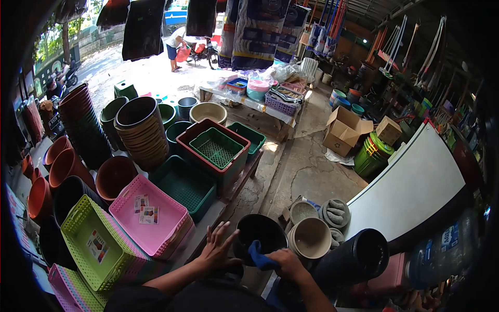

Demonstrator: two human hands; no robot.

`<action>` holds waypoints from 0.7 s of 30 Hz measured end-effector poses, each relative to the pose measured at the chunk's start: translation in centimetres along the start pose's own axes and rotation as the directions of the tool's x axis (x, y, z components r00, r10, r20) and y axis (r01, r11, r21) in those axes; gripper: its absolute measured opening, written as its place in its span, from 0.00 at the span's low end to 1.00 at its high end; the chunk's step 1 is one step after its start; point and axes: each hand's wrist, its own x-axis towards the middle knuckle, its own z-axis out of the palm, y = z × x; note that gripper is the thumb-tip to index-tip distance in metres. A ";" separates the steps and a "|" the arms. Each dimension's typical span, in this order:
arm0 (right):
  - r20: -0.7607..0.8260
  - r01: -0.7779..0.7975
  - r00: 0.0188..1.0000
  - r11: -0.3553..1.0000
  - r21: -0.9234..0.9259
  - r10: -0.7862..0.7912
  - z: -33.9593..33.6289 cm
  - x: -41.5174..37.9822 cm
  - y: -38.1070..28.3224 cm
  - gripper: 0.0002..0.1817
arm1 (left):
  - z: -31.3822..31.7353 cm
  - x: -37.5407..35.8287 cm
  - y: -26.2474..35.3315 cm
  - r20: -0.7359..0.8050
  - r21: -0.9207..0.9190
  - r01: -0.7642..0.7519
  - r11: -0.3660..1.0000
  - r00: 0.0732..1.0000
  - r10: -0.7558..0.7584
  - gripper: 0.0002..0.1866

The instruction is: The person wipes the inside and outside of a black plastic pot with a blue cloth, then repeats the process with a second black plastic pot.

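Note:
A black bucket or pot [262,229] stands in front of me at the bottom centre, its mouth facing up. My left hand [217,247] is at its left side, fingers spread, with nothing in it. On the right side of the rim, my right hand [285,261] is closed round a blue cloth [257,254], which hangs over the near part of the mouth. Beige pots [312,236] stand just right of the black one. Left of my left hand are stacked pink baskets [171,223] and green baskets [112,249].
Green and red crates [228,171] and stacked pots [138,125] fill the left table. Dark tall containers [364,255] stand at the right, beside a white board [410,182]. A cardboard box [345,130] sits on the floor beyond. A person [174,47] stands outside by a motorbike.

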 end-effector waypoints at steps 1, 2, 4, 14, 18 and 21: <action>0.029 -0.016 0.999 1.000 0.002 0.016 -0.3 0.1 -0.1 0.21 | 0.5 0.2 -0.3 0.001 0.001 0.003 1.000 1.000 -0.003 0.48; 0.029 -0.015 0.999 1.000 0.005 0.015 -0.3 0.0 0.2 0.21 | 1.0 0.7 -0.8 0.099 0.063 -0.119 0.991 0.989 0.112 0.39; 0.076 0.018 0.997 0.993 -0.121 -0.009 -0.1 0.3 0.9 0.21 | -0.1 2.4 -0.3 0.329 0.080 -0.234 0.969 0.924 0.196 0.18; -0.294 -0.193 0.948 0.954 -0.231 0.121 -5.3 0.9 -2.1 0.34 | 1.1 3.1 0.0 0.570 -0.481 0.178 0.858 0.808 0.152 0.14; -0.101 -0.118 0.991 0.945 -0.306 0.091 -0.8 -0.1 -3.8 0.35 | 2.3 2.5 -0.9 0.595 -0.533 0.568 0.627 0.779 -0.199 0.19; 0.064 0.088 0.996 0.892 -0.444 -0.066 2.7 0.6 -6.1 0.38 | 4.0 1.9 -2.5 0.344 -0.785 0.343 0.516 0.934 -0.098 0.23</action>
